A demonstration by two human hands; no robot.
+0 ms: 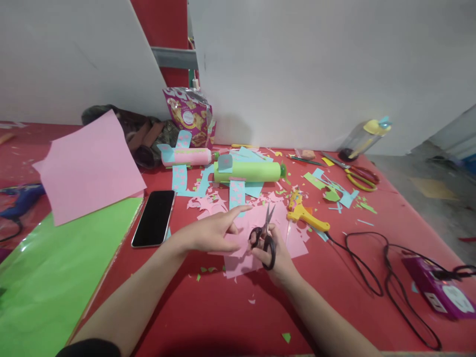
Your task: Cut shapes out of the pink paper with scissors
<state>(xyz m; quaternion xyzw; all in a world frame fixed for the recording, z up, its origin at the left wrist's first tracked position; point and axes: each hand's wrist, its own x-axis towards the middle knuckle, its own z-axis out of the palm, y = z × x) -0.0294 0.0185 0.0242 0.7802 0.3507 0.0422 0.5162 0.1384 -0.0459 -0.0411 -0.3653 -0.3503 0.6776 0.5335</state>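
Observation:
My right hand (277,258) grips a pair of small black-handled scissors (266,229), its blades pointing away from me and slightly apart. Left of it, my left hand (213,230) hovers over pink paper (238,265), index finger and thumb stretched apart, the other fingers curled, nothing visible between them. Pink paper scraps (210,203) lie around both hands. Just beyond stands a green paper-covered tube (251,172) lying on its side with light-blue paper fins. A similar pink tube (189,156) with blue pieces lies behind it to the left.
A phone (154,218) rests left of my hands, near pink sheets (91,168) and green sheets (67,267). On the right are a yellow glue gun (307,216), its black cord, a purple box (439,287), larger scissors (359,176) and a bottle (366,139). A snack bag (189,116) stands behind.

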